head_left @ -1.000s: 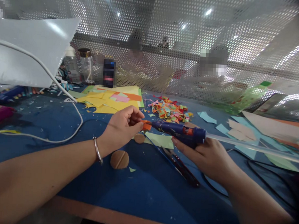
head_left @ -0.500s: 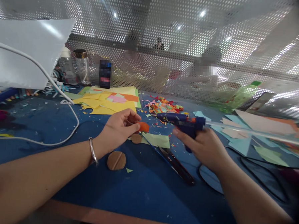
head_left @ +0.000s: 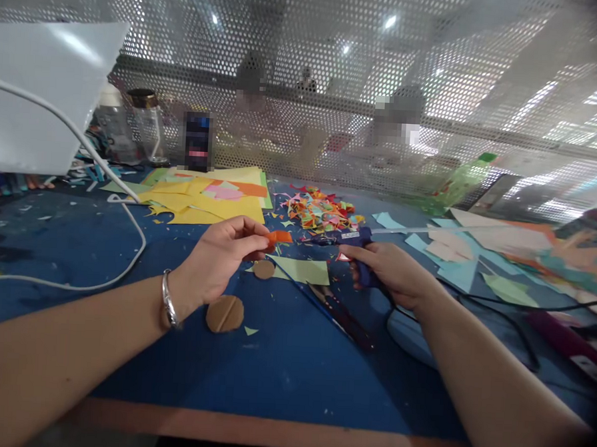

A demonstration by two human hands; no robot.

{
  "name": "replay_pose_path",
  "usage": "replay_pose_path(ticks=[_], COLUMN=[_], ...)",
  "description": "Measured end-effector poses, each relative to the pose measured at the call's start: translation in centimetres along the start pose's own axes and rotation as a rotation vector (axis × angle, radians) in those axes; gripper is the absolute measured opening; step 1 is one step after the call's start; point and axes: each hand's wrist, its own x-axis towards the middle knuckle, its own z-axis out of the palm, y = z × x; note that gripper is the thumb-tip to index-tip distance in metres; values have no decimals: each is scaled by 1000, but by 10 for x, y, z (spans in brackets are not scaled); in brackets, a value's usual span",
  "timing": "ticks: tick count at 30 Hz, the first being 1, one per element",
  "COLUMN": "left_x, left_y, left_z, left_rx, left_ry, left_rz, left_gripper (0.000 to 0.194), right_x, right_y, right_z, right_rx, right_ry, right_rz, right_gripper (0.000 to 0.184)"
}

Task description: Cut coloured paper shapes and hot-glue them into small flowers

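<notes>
Between the thumb and fingers of my left hand (head_left: 227, 250) is a small curved piece of orange paper (head_left: 280, 237). My right hand (head_left: 391, 268) is wrapped round the handle of a dark blue glue gun (head_left: 345, 238), a long clear glue stick (head_left: 408, 230) jutting from its back. The nozzle points left, close to the orange paper but apart from it. Below my left hand lie a small cardboard disc (head_left: 264, 270) and a larger one (head_left: 225, 314). A strip of pale green paper (head_left: 303, 270), a thin blue stick (head_left: 314, 301) and dark-handled scissors (head_left: 346, 319) lie between my hands.
Yellow paper sheets (head_left: 194, 205) and a heap of coloured scraps (head_left: 322, 210) lie farther back. A white cable (head_left: 140, 235) loops at left, near a phone (head_left: 198, 141) and bottles (head_left: 151, 126). Paper offcuts (head_left: 457, 248) and a black cord (head_left: 522, 342) are at right.
The glue gun has come left and is more level, its nozzle now nearer the orange paper's end. My left hand still pinches the paper, which has turned slightly. The whole view has shifted a little.
</notes>
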Motion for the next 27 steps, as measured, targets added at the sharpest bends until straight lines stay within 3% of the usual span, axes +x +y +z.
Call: replay_pose_path(ticks=[12, 20, 23, 24, 27], left_x=[-7, -7, -7, -7, -8], left_y=[5, 5, 4, 4, 3], left_z=[2, 2, 4, 4, 7], left_rx=[-15, -4, 3, 5, 7], left_ry=[-52, -91, -102, -105, -109], left_rz=[-61, -58, -69, -74, -83], left_gripper=[8, 7, 7, 7, 8], right_x=[4, 10, 3, -2, -22], right_y=[2, 5, 0, -3, -13], right_z=[-13, -32, -35, -32, -14], right_rx=[-324, -613, -751, -848, -807], right_ry=[102, 2, 132, 296, 410], right_rz=[-11, -77, -159, -235, -401], right_gripper=[43, 52, 51, 50, 38])
